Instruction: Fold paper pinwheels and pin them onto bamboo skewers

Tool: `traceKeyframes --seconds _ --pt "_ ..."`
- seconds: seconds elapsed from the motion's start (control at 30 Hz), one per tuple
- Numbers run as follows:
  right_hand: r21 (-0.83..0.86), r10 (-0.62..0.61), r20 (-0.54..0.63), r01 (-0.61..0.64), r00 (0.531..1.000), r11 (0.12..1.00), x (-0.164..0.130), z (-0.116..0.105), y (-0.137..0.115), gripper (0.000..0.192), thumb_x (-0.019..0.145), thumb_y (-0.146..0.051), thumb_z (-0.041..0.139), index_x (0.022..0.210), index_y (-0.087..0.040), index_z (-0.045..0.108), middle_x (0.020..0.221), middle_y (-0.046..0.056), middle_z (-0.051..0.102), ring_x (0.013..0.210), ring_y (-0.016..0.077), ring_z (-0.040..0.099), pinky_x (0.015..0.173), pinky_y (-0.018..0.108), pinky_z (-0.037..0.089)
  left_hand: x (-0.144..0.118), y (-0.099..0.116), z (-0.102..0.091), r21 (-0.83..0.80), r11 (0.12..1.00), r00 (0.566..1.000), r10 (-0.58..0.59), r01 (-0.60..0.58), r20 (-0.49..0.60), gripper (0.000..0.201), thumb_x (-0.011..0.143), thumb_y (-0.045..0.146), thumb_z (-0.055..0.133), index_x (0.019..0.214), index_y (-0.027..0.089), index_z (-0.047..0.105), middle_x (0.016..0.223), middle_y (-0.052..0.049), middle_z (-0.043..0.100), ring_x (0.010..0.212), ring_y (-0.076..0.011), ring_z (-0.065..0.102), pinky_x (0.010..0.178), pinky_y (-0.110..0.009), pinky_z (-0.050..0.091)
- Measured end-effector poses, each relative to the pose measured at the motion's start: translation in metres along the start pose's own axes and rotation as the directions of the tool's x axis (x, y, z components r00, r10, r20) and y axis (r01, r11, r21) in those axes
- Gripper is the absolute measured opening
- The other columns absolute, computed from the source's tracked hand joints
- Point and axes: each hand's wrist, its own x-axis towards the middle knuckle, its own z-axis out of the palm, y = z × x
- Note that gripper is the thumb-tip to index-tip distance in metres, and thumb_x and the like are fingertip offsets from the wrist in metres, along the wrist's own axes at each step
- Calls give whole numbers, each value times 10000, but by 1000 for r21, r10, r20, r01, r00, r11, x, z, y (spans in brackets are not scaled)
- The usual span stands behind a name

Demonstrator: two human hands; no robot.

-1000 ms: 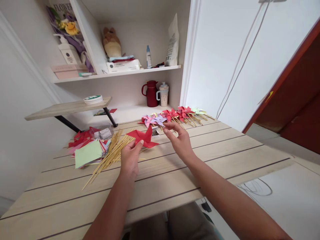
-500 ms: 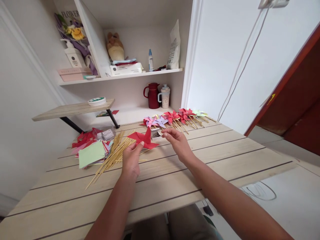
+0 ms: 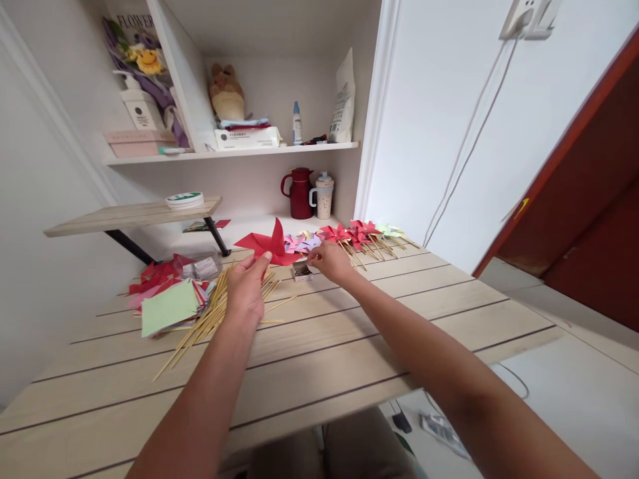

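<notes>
A red paper pinwheel (image 3: pixel 269 245) is pinched between the thumb and fingers of my left hand (image 3: pixel 244 287), raised above the table. My right hand (image 3: pixel 333 262) hovers at the right edge of a small open box (image 3: pixel 302 273) of tiny metal pieces, thumb and fingertips closed together. Whatever those fingertips hold, if anything, is too small to make out. Below and left of my left hand lies a loose heap of thin wooden sticks (image 3: pixel 200 327). Behind my right hand, several finished pinwheels on sticks (image 3: pixel 363 233) lie in a row, red, purple and green.
Coloured paper squares (image 3: pixel 170 307) are stacked at the left, with red folded paper (image 3: pixel 154 276) and a clear plastic box (image 3: pixel 200 267) behind. A small raised wooden shelf (image 3: pixel 124 216) stands at the back left. A dark red jug (image 3: pixel 300 194) and a cup (image 3: pixel 324 197) stand at the back.
My left hand has lifted the pinwheel slightly up and to the left. My right hand has moved left, closer over the small box. The view has shifted a little.
</notes>
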Motion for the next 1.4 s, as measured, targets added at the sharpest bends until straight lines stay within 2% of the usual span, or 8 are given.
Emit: traceKeyframes --seconds 0.17,0.3,0.43,0.67,0.87,1.07,1.17,1.4 --pt "-194 -38 56 49 998 980 6 24 -6 174 891 -231 659 941 -175 816 1047 144 731 1008 268 649 791 327 442 1 -30 0 -27 999 999 -17 19 44 299 590 267 894 807 148 726 814 -19 740 753 -116 661 818 -257 504" --pt "-301 -47 101 75 994 951 8 35 -3 205 908 -248 653 949 -133 817 1082 194 734 1057 311 646 856 366 441 2 -56 -16 -20 999 997 -29 28 -71 264 588 259 886 746 150 705 722 11 707 693 -112 644 775 -255 500" --pt "-338 -50 133 93 990 937 9 41 3 202 897 -265 676 960 -137 818 1097 200 736 1096 321 638 904 375 437 4 -66 -27 -3 1000 995 -19 19 -93 266 587 271 882 751 150 711 701 26 697 687 -112 637 761 -253 490" --pt "-240 -38 108 63 993 969 4 44 7 177 871 -197 657 943 -159 814 1103 171 736 1099 293 637 924 349 435 -7 -62 -23 3 999 999 37 -37 7 263 632 332 872 757 168 709 709 39 683 760 -136 665 782 -260 505" --pt "-25 79 26 -79 997 997 8 49 19 262 909 -266 576 882 -150 809 905 96 769 848 208 684 712 278 472 -10 -50 -19 -130 991 993 -35 20 -115 210 643 201 864 808 151 743 792 -2 736 770 -114 674 825 -255 522" --pt "129 117 2 -116 993 985 7 53 21 283 916 -292 564 860 -119 781 772 61 744 658 161 633 594 245 439 -10 -43 -16 -227 972 977 -111 68 -181 122 714 71 802 722 144 704 767 -6 723 722 -96 671 768 -228 548" --pt "115 112 -21 -108 994 987 5 49 20 278 926 -313 576 872 -136 783 805 60 742 689 162 630 610 245 429 -11 -42 -14 -237 969 972 -120 71 -201 132 742 45 775 702 142 695 755 -4 719 708 -88 665 736 -208 546" --pt "-107 43 -10 -44 999 993 4 47 15 233 907 -353 665 951 -193 829 1001 111 739 1016 238 633 817 304 431 -10 -42 -15 -203 977 969 -114 69 -219 132 739 41 791 717 139 706 751 5 710 679 -69 648 703 -185 536"
